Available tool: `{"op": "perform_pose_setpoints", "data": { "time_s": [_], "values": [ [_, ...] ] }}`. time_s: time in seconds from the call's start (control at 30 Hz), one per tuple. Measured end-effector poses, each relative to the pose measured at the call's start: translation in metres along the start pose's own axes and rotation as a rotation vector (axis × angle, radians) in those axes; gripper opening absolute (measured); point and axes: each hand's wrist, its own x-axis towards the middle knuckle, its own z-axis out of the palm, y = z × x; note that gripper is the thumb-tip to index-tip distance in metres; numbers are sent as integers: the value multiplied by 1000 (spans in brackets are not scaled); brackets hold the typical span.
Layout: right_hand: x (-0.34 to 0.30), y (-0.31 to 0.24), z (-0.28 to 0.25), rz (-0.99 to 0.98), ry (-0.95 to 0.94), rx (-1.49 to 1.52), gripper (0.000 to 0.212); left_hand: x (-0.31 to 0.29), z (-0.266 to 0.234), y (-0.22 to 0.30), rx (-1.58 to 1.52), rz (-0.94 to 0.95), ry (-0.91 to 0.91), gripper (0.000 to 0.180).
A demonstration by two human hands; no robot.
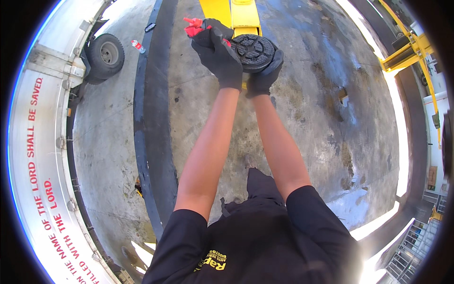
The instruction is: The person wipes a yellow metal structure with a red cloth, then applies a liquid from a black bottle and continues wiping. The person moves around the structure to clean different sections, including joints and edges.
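Observation:
Both of my hands wear dark gloves and reach out ahead, near the top middle. My left hand (216,52) is closed around a bunched red cloth (193,27), which sticks out past the fingers. Beside it, my right hand (267,71) cups the right and lower edge of a round black lift pad (254,52) with a raised tread pattern. The pad sits at the end of a yellow lift arm (246,18). Glove fingers on the left hand come close to the pad's left edge; whether they touch it I cannot tell.
A long dark beam (158,94) runs along the floor on my left. Beyond it lie a plastic bottle (138,46) and a truck wheel (107,56) under a white truck body (40,156). Another yellow lift structure (411,49) stands at the right. Dark stains mark the concrete floor (302,109).

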Motion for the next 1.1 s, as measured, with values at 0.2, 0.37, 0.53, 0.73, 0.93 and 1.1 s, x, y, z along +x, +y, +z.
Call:
{"op": "perform_pose_setpoints", "data": {
  "time_s": [0.2,0.37,0.53,0.73,0.93,1.1],
  "values": [
    [20,-5,-43,376,-382,-156,50,-38,-114,20,-15,-21,176,10],
    [22,-3,-43,378,-366,-298,48,-168,-306,68,283,-298,186,29],
    [-35,-28,-46,250,-346,-382,46,-294,-545,162,589,-284,316,36],
    [-133,-69,-133,198,-422,-299,48,-375,-663,277,500,-212,494,37],
    [-288,-166,-174,229,-328,-201,43,-384,-692,305,573,-93,382,30],
    [-357,-228,-220,106,-447,-375,50,-379,-586,343,379,-297,55,34]
  ]
}}
